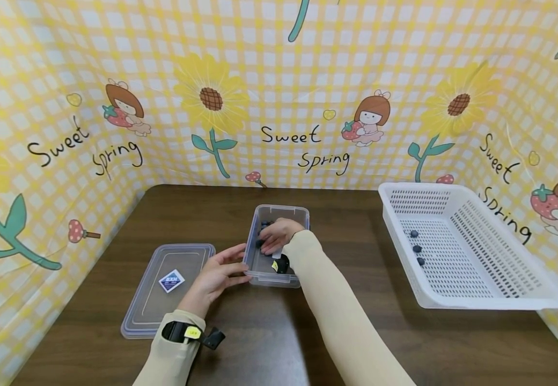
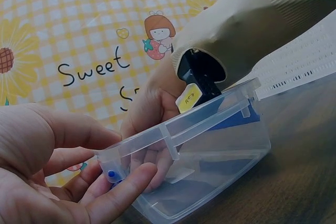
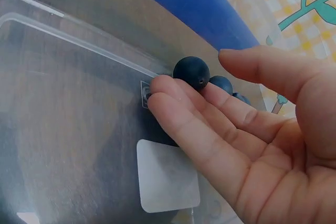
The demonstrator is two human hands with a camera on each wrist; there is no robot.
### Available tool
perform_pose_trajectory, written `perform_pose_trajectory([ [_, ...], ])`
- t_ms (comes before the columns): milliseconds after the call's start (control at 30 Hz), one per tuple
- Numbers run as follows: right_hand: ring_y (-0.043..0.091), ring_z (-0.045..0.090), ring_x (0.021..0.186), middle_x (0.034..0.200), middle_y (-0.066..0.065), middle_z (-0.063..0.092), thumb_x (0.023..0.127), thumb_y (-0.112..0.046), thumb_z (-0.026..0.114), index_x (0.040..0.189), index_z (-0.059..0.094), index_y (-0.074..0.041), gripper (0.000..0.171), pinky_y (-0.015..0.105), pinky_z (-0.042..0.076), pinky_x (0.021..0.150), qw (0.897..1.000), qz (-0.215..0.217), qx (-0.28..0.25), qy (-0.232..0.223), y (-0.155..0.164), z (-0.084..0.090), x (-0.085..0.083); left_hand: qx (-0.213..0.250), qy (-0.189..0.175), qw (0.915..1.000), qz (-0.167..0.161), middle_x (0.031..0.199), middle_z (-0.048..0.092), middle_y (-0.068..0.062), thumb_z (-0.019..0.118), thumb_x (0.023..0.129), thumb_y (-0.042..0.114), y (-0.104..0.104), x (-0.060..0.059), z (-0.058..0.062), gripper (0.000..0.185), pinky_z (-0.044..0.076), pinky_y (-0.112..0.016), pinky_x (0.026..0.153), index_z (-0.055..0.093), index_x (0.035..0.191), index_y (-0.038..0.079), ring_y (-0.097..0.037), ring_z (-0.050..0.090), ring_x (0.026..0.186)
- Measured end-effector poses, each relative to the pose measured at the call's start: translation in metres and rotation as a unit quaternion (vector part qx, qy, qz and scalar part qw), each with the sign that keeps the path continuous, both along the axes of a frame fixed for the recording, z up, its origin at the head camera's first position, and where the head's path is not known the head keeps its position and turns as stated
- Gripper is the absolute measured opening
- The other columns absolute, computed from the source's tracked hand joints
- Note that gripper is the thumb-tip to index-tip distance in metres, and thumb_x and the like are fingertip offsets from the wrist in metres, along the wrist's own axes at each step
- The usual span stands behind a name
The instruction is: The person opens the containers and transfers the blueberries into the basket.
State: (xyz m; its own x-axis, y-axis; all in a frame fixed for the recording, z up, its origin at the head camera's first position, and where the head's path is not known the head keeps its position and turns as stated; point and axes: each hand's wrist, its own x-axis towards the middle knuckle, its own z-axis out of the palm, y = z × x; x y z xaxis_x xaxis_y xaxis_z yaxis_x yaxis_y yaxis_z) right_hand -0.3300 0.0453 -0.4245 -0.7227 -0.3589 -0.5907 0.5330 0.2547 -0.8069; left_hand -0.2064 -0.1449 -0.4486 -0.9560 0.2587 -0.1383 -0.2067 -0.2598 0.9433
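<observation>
A clear plastic container [image 1: 262,265] stands uncovered on the table with several blueberries [image 3: 191,72] along one side. My left hand [image 1: 220,272] holds its near left corner, the thumb in front and the other fingers along the side wall. Inside the container is my right hand [image 1: 279,235], palm turned up in the right wrist view. Its fingers [image 3: 181,121] are loosely extended, and their tips lie beside one blueberry, with the thumb apart from it. More blueberries are partly hidden behind the fingers.
The container's clear lid [image 1: 146,308], with a blue and white label, lies on the brown table [image 1: 346,225] at the left. A white perforated basket [image 1: 493,303] stands at the right with three blueberries in it. Yellow checked cloth [image 1: 284,80] surrounds the table.
</observation>
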Motion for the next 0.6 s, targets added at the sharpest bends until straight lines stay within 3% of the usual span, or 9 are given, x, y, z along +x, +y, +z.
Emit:
perform_pose_trajectory([
  [333,0.024,0.067,0.064,0.085,0.023,0.067,0.095,0.004,0.060,0.102,0.062,0.014,0.013,0.036,0.061,0.076,1.000,-0.010,0.014,-0.014,-0.0039,-0.0007,0.0000,-0.003,0.003,1.0000,-0.001,0.124,0.048,-0.022,0.054,0.091,-0.015,-0.0001,-0.0006,-0.0007,0.060,0.060,-0.042,0.081,0.033,0.148,-0.012,-0.025,0.065,0.091],
  [600,0.024,0.067,0.063,0.081,0.022,0.066,0.095,0.005,0.059,0.098,0.062,0.012,0.008,0.035,0.061,0.072,1.000,-0.018,0.004,-0.018,-0.0048,-0.0019,-0.0032,0.000,0.001,1.0000,0.001,0.124,0.047,-0.021,0.054,0.091,-0.016,-0.0004,-0.0002,-0.0006,0.061,0.060,-0.041,0.079,0.033,0.148,-0.012,-0.021,0.067,0.083],
])
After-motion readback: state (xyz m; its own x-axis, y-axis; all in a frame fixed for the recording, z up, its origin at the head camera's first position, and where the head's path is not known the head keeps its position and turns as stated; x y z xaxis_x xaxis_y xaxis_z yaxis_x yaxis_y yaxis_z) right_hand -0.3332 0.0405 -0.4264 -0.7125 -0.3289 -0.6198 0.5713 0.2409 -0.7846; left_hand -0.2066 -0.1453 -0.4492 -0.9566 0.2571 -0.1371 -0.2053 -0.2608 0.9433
